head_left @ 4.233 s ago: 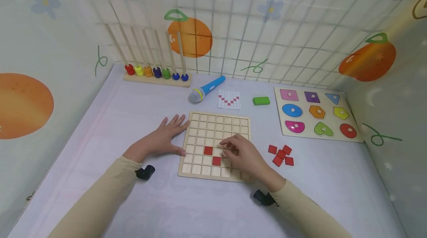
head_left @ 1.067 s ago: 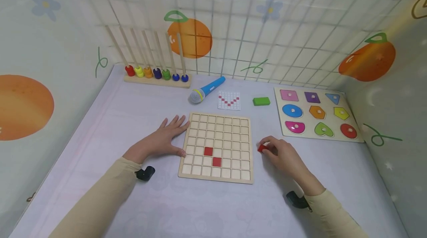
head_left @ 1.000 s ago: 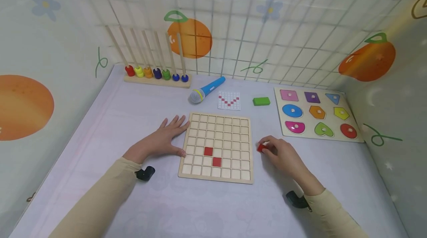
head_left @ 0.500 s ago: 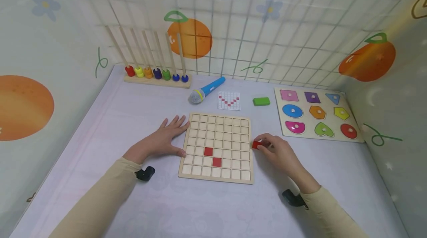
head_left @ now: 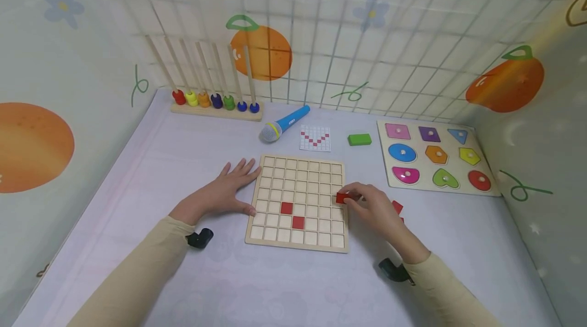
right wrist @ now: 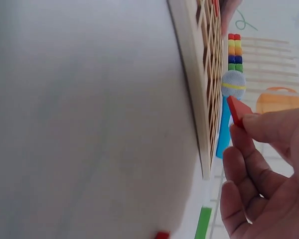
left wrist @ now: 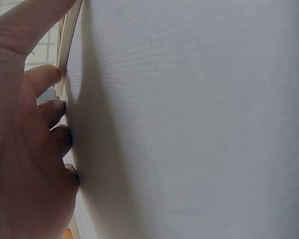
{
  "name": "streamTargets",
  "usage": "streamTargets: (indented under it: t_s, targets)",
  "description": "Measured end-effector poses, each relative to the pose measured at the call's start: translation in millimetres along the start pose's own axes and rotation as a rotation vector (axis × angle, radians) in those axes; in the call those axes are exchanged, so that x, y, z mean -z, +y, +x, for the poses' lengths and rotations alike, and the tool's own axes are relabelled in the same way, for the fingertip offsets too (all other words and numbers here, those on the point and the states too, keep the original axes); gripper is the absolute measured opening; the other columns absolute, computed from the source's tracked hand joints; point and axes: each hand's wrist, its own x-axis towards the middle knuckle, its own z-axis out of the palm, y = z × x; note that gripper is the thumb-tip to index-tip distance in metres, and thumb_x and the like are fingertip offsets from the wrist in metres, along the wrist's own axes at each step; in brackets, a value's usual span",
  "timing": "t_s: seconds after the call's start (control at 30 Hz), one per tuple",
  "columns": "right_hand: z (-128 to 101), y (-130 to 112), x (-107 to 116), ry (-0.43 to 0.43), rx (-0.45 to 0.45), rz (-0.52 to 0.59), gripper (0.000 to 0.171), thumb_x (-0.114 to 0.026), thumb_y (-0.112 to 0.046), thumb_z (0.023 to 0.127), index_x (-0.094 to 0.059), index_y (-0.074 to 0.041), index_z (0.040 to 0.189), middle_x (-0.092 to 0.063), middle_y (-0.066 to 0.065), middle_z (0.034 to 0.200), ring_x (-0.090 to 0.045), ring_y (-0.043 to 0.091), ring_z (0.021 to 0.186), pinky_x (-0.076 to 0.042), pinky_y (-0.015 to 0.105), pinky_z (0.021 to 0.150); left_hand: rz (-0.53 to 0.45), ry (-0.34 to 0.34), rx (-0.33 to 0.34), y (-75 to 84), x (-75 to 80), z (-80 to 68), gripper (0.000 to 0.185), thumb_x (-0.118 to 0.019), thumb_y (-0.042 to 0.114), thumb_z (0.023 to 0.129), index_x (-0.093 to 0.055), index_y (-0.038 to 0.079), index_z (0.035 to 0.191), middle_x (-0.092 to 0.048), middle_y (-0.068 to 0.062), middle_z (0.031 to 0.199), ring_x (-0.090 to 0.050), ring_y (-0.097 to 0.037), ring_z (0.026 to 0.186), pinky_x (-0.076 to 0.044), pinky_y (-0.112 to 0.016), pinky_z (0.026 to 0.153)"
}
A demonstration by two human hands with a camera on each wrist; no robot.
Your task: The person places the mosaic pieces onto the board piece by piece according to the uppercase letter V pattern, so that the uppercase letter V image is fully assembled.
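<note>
Pinching a small flat red square tile (head_left: 342, 197) in the right hand (head_left: 373, 208), just over the right edge of the square wooden grid board (head_left: 297, 201), clear of the cells. Bracing that board's left edge with the left hand (head_left: 223, 191), fingers flat and spread on the tabletop, so nothing slides.

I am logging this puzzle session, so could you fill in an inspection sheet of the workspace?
Surface: pale lilac tabletop.
Job's things: square wooden grid board with two red square tiles seated; one red tile over its right edge; loose red tiles partly hidden.
Clutter: bead abacus, blue toy microphone, pattern card, green block, shape puzzle board.
Grippers: left hand flat beside board; right hand pinches tile.
Cables: nothing seen.
Surroundings: orange-print walls.
</note>
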Motion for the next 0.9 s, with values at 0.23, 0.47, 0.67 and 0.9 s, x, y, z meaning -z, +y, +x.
streamTargets:
  t_s: [0.23,0.47,0.67,0.9]
  targets:
    - [7,-15,-7,-0.028,0.023,0.039,0.028,-0.077,-0.015,0.091,-0.072,-0.017,0.118,-0.071,-0.003,0.105,-0.062,0.018,0.096,-0.058,0.036,0.083,0.002,-0.004,-0.001,-1.5,-0.5,0.3,0.119,-0.081,0.064,0.075,-0.018,0.017,0.164,-0.001,-0.008,0.171,0.007,-0.03,0.157,0.009,-0.053,0.124]
    - [13,-28,-16,-0.045,0.045,0.081,0.026,-0.076,-0.016,0.093,-0.072,-0.017,0.118,-0.072,-0.003,0.109,-0.063,0.018,0.097,-0.059,0.037,0.087,0.001,-0.006,-0.002,0.3,1.1,-0.4,0.118,-0.081,0.064,0.075,-0.018,0.017,0.164,-0.001,-0.008,0.171,0.007,-0.031,0.157,0.009,-0.054,0.124]
    - [18,-39,-24,-0.071,0.048,0.13,0.023,-0.074,-0.017,0.095,-0.072,-0.019,0.117,-0.071,-0.005,0.11,-0.065,0.016,0.1,-0.059,0.037,0.09,-0.001,-0.006,-0.006,0.0,1.2,-0.2,0.118,-0.081,0.063,0.075,-0.018,0.017,0.164,-0.001,-0.008,0.171,0.007,-0.03,0.157,0.009,-0.054,0.124]
    - [27,-52,-33,-0.079,0.1,0.151,0.021,-0.074,-0.015,0.095,-0.073,-0.02,0.115,-0.071,-0.009,0.11,-0.067,0.013,0.099,-0.058,0.034,0.091,0.005,-0.016,0.002,0.6,2.4,-0.3,0.118,-0.08,0.064,0.076,-0.017,0.017,0.164,0.0,-0.008,0.171,0.007,-0.031,0.156,0.009,-0.054,0.124]
